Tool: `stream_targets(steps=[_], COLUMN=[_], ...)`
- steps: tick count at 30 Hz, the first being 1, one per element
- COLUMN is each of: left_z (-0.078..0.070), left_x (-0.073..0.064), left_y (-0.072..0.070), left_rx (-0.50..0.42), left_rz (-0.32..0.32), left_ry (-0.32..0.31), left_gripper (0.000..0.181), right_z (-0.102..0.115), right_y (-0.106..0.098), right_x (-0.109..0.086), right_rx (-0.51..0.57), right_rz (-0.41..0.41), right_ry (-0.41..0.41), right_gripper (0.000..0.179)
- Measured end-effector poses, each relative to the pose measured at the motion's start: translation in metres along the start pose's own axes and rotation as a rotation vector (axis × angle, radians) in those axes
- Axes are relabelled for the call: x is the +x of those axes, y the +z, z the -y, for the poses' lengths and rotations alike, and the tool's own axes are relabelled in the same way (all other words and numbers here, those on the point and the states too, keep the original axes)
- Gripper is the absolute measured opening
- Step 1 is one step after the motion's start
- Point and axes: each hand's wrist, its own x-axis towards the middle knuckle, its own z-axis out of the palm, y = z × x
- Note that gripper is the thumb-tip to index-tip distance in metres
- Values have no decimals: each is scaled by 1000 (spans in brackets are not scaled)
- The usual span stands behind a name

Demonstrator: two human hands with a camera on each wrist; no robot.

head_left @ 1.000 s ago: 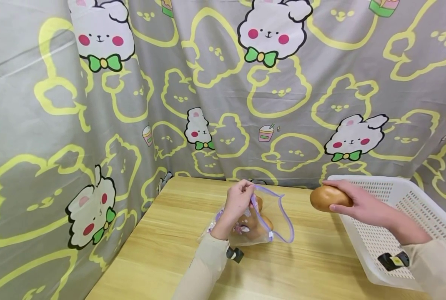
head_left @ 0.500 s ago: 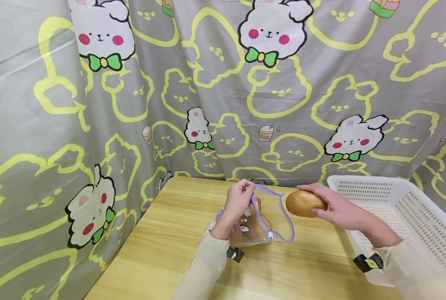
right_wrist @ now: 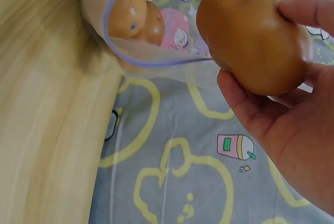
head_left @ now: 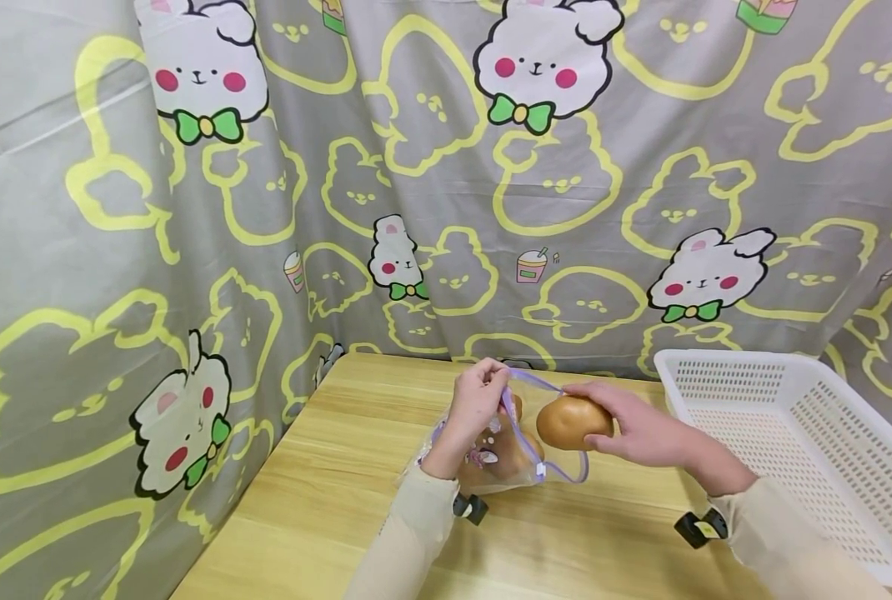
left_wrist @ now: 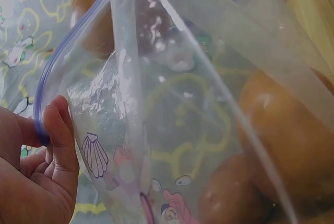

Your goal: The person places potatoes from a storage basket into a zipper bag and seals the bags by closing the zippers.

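Note:
A clear zip bag (head_left: 506,478) with a purple rim and printed pictures sits on the table. My left hand (head_left: 478,406) pinches the rim at its back left, and the mouth gapes toward the right. Inside lie several smooth brown potatoes (right_wrist: 128,14); the left wrist view shows potatoes (left_wrist: 287,135) through the film. My right hand (head_left: 644,429) grips another potato (head_left: 572,422), thumb on one side and fingers on the other. That potato is at the bag's mouth, overlapping the rim in the head view. Whether it touches the film, I cannot tell.
To the right stands a white perforated plastic basket (head_left: 746,360), beside my right forearm. The wooden table (head_left: 318,500) ends at a grey curtain (head_left: 446,192) with cartoon prints, which hangs along the back and left.
My right hand has carried the potato leftward, from beside the basket to the bag's mouth. The left hand and the bag have stayed in place.

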Motion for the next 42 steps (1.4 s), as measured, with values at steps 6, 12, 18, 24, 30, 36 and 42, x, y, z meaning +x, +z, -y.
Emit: stream_targets(steps=[6, 12, 18, 24, 30, 36, 42], left_z=[18, 40, 40, 40, 39, 26, 2], left_x=[8, 17, 16, 16, 16, 11, -1], left_y=[4, 8, 7, 6, 5, 2, -4], left_rx=[-12, -24, -9, -10, -22, -31, -35], left_rz=[-16, -29, -40, -34, -28, -5, -3], left_ry=[-5, -10, -4, -4, -26, -26, -9], left_gripper=[14, 14, 13, 12, 15, 15, 15], right_z=[4, 7, 11, 13, 13, 10, 6], right_y=[8, 16, 22, 26, 31, 40, 45], right_x=[7, 13, 15, 14, 18, 21, 24], right_rx=[53, 42, -12, -80, -43, 29, 136], right_rz=[60, 76, 62, 49, 70, 101, 91], right_ry=[38, 33, 28, -1, -16, 16, 6], right_gripper=[61, 61, 60, 63, 64, 62, 57])
